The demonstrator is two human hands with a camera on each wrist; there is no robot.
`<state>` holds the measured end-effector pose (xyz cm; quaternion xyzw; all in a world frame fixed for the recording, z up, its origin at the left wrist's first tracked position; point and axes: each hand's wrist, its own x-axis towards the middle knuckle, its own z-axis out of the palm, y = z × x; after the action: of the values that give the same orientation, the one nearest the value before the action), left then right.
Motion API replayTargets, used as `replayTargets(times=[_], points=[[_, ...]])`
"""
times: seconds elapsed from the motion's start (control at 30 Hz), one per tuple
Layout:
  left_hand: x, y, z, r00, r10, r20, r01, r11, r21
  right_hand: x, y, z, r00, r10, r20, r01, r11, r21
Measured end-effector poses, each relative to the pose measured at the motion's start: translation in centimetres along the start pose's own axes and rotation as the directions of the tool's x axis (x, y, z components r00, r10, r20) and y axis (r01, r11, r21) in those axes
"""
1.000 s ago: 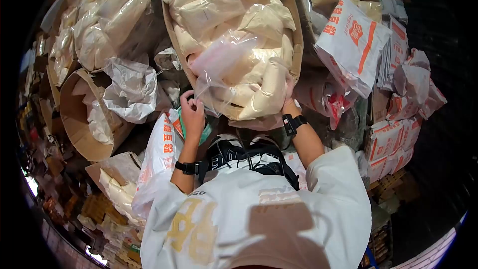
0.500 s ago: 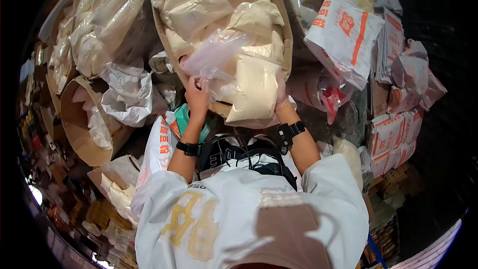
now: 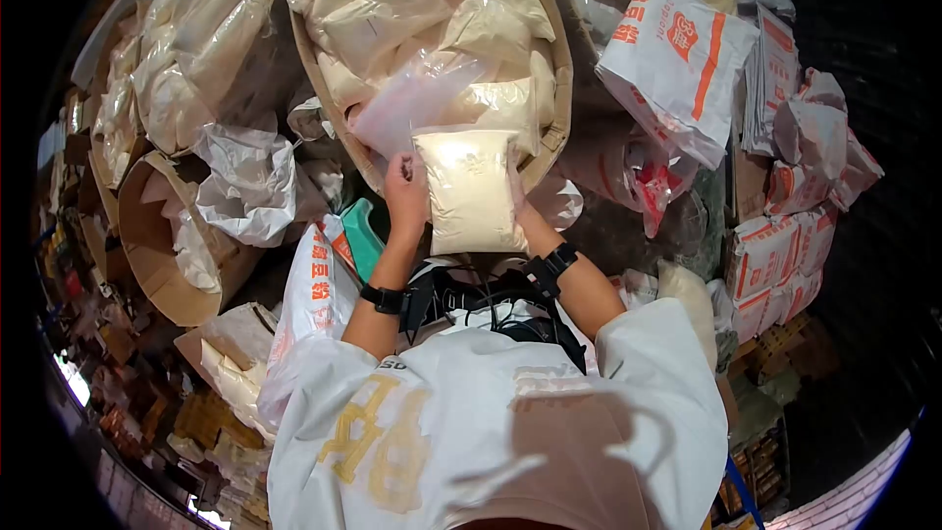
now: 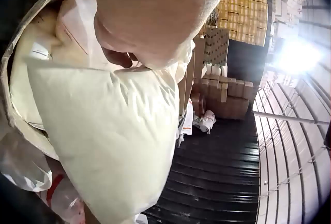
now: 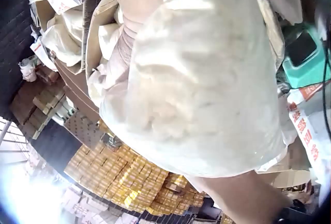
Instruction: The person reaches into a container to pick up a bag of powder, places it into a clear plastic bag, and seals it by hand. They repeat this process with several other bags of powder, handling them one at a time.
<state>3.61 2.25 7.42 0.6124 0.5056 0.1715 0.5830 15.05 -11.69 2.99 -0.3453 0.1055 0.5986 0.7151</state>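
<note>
A plump clear bag of cream-coloured powder (image 3: 469, 191) is held up in front of the body, its broad face toward the head camera. The left hand (image 3: 407, 198) holds the bag at its left edge, with fingers curled. From the other side, the right hand (image 3: 525, 223) grips the bag's right edge; most of its fingers are hidden behind it. In the left wrist view the bag (image 4: 108, 131) hangs tilted below the left hand (image 4: 145, 22). The bag (image 5: 201, 89) covers much of the right wrist view.
A large cardboard drum (image 3: 561, 128) packed with similar powder bags stands just beyond the hands. Left of it is a smaller drum (image 3: 147, 245). White printed sacks (image 3: 677, 59) are piled at the right. A teal object (image 3: 363, 240) sits beside the left forearm.
The powder bag has come out from the drum's near edge toward the body, turning from slanted to upright and face-on. Both hands have moved with it, the left from the loose clear plastic to the bag's side.
</note>
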Motion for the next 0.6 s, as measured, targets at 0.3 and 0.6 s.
replayTargets(times=[0.3,0.6], points=[[0.2,1.8,0.5,0.964,0.264,-0.016,-0.251,0.932,0.261,-1.9,-0.2,2.6,0.999,0.001,0.054,-0.018,0.946,0.324],[1.9,0.9,0.6,0.996,0.089,-0.015,-0.089,0.996,0.014,-1.4,0.3,0.9,0.985,0.161,0.058,-0.170,0.959,0.227]])
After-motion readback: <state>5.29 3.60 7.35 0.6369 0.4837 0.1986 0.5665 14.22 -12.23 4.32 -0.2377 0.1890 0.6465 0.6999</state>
